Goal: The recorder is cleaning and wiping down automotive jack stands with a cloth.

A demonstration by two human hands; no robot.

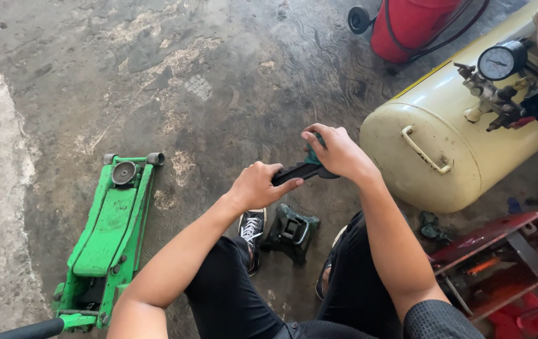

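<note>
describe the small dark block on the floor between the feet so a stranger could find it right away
Start at the big cream air tank on the right, then drop left to the person's shoes on the stained concrete. Between them, below the two hands, sits the dark green metal block. It is squat with a hollow square centre, unlike the long bright green floor jack far to its left.

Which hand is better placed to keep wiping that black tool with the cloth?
Probably the right hand: it already presses the green cloth against the black tool. The left hand grips the tool's other end, steadying it.
</note>
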